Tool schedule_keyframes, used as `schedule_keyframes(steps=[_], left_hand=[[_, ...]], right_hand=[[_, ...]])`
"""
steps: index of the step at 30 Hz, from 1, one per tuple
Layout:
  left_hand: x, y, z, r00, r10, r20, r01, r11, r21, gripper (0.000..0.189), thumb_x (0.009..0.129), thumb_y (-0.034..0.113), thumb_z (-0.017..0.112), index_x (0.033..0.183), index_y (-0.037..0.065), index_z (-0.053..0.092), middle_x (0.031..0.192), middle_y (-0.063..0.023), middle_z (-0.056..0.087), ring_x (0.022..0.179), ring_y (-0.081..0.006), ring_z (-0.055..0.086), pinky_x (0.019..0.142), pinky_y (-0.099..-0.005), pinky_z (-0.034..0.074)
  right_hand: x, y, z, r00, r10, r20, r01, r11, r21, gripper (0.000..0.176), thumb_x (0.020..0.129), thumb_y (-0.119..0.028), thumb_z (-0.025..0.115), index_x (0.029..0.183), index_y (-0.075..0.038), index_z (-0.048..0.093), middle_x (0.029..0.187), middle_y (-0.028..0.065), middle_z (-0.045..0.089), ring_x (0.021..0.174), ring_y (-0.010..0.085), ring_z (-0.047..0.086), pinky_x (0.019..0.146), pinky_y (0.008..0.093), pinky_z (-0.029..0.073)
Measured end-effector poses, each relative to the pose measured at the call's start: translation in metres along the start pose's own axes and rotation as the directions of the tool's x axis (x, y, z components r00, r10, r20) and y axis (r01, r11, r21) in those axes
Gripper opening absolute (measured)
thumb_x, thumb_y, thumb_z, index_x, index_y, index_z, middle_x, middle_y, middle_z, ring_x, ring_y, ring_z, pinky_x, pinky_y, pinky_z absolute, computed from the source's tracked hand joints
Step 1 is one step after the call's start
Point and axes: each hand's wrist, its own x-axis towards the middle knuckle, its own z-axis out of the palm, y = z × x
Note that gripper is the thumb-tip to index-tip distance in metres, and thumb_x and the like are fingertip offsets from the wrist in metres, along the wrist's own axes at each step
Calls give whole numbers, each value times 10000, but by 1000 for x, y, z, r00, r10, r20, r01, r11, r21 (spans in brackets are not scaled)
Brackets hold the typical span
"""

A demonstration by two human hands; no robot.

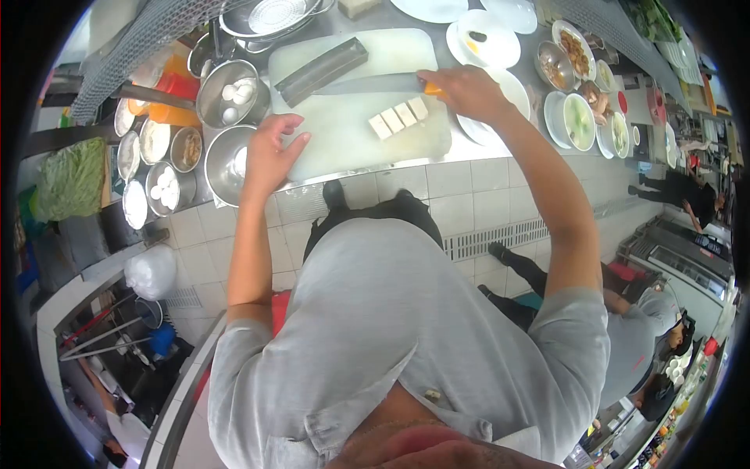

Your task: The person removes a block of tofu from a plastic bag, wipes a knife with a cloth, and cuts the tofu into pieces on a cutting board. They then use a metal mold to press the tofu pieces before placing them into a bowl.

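My right hand [469, 90] grips the orange handle of a large knife [375, 84], its blade lying level across the cutting board [336, 148] and pointing left. Just beyond the blade is a long dark grey rectangular block [322, 72], set at a slant. Several white blocks that look like tofu [398, 118] form a slanting row on the board, on the near side of the knife. Over the board's left edge is my left hand [273, 152], holding nothing, thumb and fingers apart. It is beside a metal bowl [223, 168].
Left of the board stand a metal bowl of eggs [234, 94] and several smaller bowls. White plates [496, 39] and bowls of food [578, 121] crowd the right side. Metal strainers [269, 16] sit at the back. A person [641, 336] in grey is close on my right.
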Motion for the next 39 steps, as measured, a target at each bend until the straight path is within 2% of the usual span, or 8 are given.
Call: schedule_keyframes(steps=[6, 9, 13, 16, 22, 29, 32, 39], left_hand=[[35, -11, -3, 985, 160, -63, -125, 919, 373, 562, 767, 179, 845, 1272, 42, 640, 1201, -160, 682, 1107, -335, 648, 958, -433, 511], [74, -25, 15, 985, 167, -44, -109, 795, 597, 704, 728, 196, 864, 1360, 59, 586, 1257, -168, 668, 1183, -367, 615, 1034, -462, 485], [113, -32, 32, 1000, 28, 11, -27, 674, 738, 712, 743, 183, 832, 1395, 102, 557, 1280, -161, 665, 1179, -379, 621, 1010, -490, 495], [131, -44, 41, 988, -119, 96, 4, 646, 764, 492, 771, 111, 742, 1249, 94, 629, 1222, -131, 681, 1154, -394, 635, 971, -520, 493], [134, -43, 47, 968, -220, 122, 42, 619, 784, 572, 783, 123, 757, 1328, 134, 582, 1294, -115, 673, 1176, -321, 651, 940, -498, 529], [111, -28, 35, 981, -184, 61, 102, 756, 647, 717, 774, 178, 813, 1422, 83, 522, 1323, -154, 651, 1196, -343, 639, 984, -466, 524], [85, -36, 20, 998, -2, -61, 33, 865, 501, 720, 785, 170, 815, 1432, 42, 523, 1292, -183, 656, 1165, -339, 658, 972, -439, 534], [10, -12, -33, 994, -17, -106, 53, 937, 346, 517, 816, 131, 801, 1301, 39, 649, 1157, -171, 710, 969, -287, 706, 819, -385, 553]], right_hand=[[66, 45, 76, 994, -94, -49, 92, 994, -54, 524, 873, 23, 613, 1365, -157, 609, 1169, 46, 714, 1061, 282, 661, 946, 416, 519], [74, 51, 95, 996, -76, -36, 76, 997, -1, 512, 872, -45, 646, 1371, -152, 610, 1271, 72, 675, 1115, 286, 644, 991, 421, 504], [43, 31, 69, 998, -10, -63, 29, 951, 308, 569, 831, -176, 729, 1384, -147, 600, 1312, 121, 635, 1169, 303, 627, 999, 429, 508], [12, 17, 56, 991, -53, 124, 1, 921, 391, 611, 808, -230, 765, 1389, -149, 595, 1261, 134, 626, 1179, 311, 626, 984, 435, 517], [9, 8, 72, 971, -4, 239, -78, 940, 332, 614, 794, -194, 764, 1382, -155, 590, 1211, 130, 602, 1178, 317, 625, 970, 441, 522], [8, 17, 80, 989, 18, 146, -88, 870, 486, 515, 780, -156, 728, 1283, -123, 621, 1249, 152, 617, 1177, 360, 613, 1008, 452, 497], [14, 8, 78, 979, 98, 179, -175, 853, 491, 470, 769, -135, 718, 1232, -106, 640, 1237, 164, 635, 1184, 370, 609, 1022, 456, 488], [16, 9, 75, 950, 206, 234, -305, 766, 566, 392, 758, -111, 705, 1144, -70, 656, 1135, 207, 700, 1080, 401, 655, 943, 445, 522]])
